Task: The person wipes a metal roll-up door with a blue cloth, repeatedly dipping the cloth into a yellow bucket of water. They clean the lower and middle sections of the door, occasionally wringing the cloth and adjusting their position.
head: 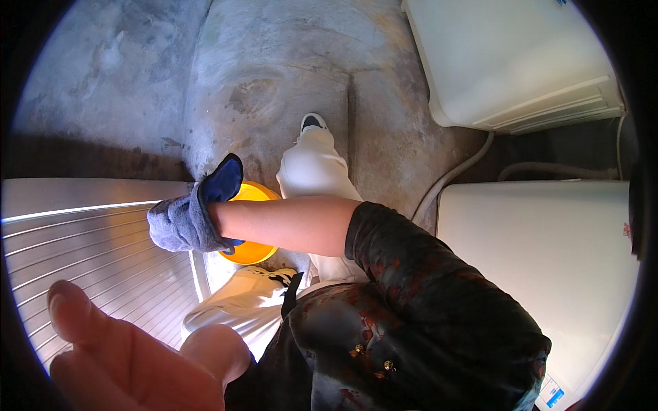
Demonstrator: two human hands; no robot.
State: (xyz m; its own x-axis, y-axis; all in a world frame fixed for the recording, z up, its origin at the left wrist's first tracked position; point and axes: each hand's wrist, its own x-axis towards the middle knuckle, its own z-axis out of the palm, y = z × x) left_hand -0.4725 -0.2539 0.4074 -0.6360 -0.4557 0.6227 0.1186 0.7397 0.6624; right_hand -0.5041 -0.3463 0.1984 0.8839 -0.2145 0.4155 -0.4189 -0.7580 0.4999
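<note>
My right arm reaches across to the left, and a blue-grey cloth (177, 223) with a dark blue inner side wraps round the hand. Its fingers are hidden inside the cloth. The wrapped hand is at the edge of a ribbed metal panel (103, 257); whether it touches the panel, I cannot tell. Below my right wrist (226, 218) a yellow bucket (259, 251) stands on the floor, partly covered by arm and cloth. Close to the camera at lower left, my left hand (139, 354) is open, palm showing and fingers apart, partly cut off by the view's edge.
Two large white appliance-like bodies, one at upper right (514, 56) and one at lower right (529, 246), flank me. A grey hose (457, 169) runs between them. The concrete floor (308, 46) is stained. My shoes, one forward (312, 122), are near the bucket.
</note>
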